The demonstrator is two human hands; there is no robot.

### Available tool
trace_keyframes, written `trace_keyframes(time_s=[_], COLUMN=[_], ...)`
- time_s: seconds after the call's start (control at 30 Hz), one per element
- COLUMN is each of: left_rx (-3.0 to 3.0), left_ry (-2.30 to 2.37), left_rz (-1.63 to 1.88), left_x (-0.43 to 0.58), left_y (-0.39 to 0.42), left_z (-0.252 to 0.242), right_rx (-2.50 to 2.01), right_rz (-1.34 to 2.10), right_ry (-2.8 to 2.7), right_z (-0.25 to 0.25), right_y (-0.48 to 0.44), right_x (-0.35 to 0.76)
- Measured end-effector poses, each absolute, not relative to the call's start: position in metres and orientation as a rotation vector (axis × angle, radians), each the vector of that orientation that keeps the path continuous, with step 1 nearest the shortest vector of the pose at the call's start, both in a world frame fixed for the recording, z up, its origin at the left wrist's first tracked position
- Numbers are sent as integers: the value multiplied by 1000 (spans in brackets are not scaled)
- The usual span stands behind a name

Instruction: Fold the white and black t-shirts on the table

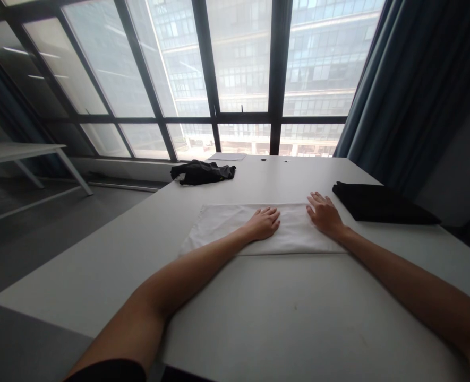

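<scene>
A white folded cloth point(219, 225) lies flat on the white table point(282, 307), its long side running left to right. Near its middle, my left hand point(263, 223) rests palm down with fingers stretched out to the right. My right hand point(324, 213) lies on the cloth's right part, fingers spread and pointing away from me. Faint wrinkles show in the fabric left of my left hand. The cloth's right end is partly hidden under my right hand and forearm.
A crumpled black garment point(203, 172) lies at the table's far left edge. Folded black fabric point(382, 202) sits to the right. At the far end is a pale sheet point(227, 156). Another table point(19, 151) stands left, with windows ahead and a blue curtain point(398, 90) at right.
</scene>
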State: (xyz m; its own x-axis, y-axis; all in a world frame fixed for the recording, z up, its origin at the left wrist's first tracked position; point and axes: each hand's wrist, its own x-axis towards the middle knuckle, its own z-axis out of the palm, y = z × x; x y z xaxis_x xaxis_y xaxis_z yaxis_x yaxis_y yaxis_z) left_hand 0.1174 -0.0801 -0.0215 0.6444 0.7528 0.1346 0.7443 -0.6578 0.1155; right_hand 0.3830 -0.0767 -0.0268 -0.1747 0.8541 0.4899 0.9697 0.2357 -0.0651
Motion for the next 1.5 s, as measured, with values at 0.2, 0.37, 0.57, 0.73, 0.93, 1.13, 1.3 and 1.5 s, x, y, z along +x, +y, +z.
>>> trace_keyframes(time_s=[0.2,0.37,0.57,0.73,0.93,1.13,1.3,1.5], left_rx=[2803,2799,2797,2807,2804,2812,2811,2812], left_ry=[1279,1292,1284,1283,1284,1282,1284,1279], left_rz=[276,274,263,263,272,280,269,270], left_x=[118,118,118,117,117,117,116,117], left_y=[-81,-81,-81,-81,-82,-80,-79,-80], left_z=[-22,-22,-21,-20,-21,-23,-23,-22], right_rx=[-1603,-1647,-1660,-1652,-1654,-1655,-1671,-1672], right_rz=[-164,-69,-48,-50,-64,-63,-67,-57], right_ry=[-2252,-2246,-2239,-2240,-2249,-2248,-2242,-2240], right_z=[-30,-32,-33,-33,-33,-33,-32,-32], right_y=[-87,-86,-84,-84,-85,-85,-86,-85], right_x=[358,359,360,360,360,360,359,359])
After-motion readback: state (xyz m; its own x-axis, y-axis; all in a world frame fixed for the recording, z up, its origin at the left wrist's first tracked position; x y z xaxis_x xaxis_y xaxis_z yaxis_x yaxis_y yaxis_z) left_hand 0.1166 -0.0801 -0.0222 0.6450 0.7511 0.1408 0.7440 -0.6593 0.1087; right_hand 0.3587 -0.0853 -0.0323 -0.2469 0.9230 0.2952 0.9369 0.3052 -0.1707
